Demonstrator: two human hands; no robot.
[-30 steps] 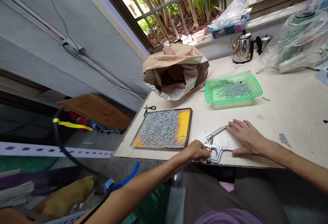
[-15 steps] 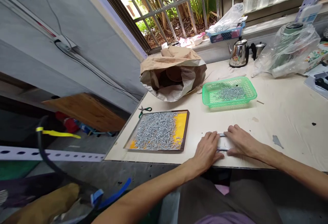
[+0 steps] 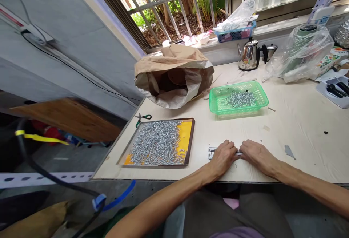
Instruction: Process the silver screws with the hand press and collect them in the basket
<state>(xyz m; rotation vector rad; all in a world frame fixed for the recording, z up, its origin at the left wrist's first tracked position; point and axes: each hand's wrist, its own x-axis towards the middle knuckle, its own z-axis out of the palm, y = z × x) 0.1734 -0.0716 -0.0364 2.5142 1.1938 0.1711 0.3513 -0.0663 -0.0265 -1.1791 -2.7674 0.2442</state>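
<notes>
A slim silver metal fitting (image 3: 211,153) lies near the table's front edge, under and between both my hands. Its squared end with small holes sticks out to the left of my left hand (image 3: 224,159). That hand is closed over the fitting, knuckles up. My right hand (image 3: 257,156) grips the other end, which its fingers hide. Only a narrow strip of metal shows in the small gap between the hands. To the left lies a shallow tray (image 3: 193,136) with a yellow bottom, heaped with silver screws (image 3: 156,141). More screws sit in a green plastic basket (image 3: 215,101) beyond my hands.
Green-handled scissors (image 3: 143,117) lie behind the tray. An open brown paper bag (image 3: 174,60) stands at the back left. A metal kettle (image 3: 249,54) and a plastic-wrapped green object (image 3: 302,49) stand toward the window. A grey scrap (image 3: 289,152) lies right of my hands.
Between my hands, the wider pale section with two rails has given way to a thin strip. The holed end now shows left of my left hand. The view has shifted slightly.
</notes>
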